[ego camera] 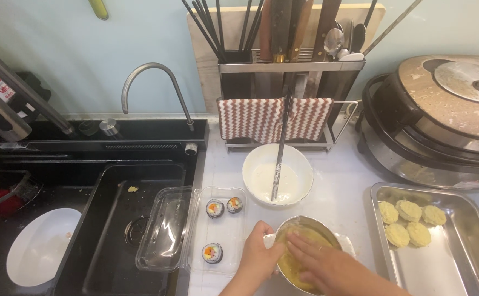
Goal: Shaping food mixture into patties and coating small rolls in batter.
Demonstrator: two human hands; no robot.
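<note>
The left hand (260,249) wraps around the left rim of a small metal bowl (305,226) at the bottom centre of the counter, fingers curled against its outer wall and gripping it. The right hand (327,263) lies inside the bowl, fingers spread flat and pressing into the yellow mixture (294,262) that fills it; whether it holds any of the mixture I cannot tell. The 2 hands sit close together, the bowl's rim between them.

At 12 o'clock from the bowl stands a white bowl (277,174) with pale liquid, a pair of dark chopsticks (279,148) leaning in it. At 9 o'clock lies an open clear plastic tray (195,230) holding 3 rice rolls (214,208), just beside the black sink (119,230). At 3 o'clock a steel tray (453,252) carries 5 round yellow patties (406,222). At 1 o'clock, well apart, sits a large lidded cooker (436,120). A utensil rack (288,77) with a zigzag cloth (272,118) stands behind the white bowl.
</note>
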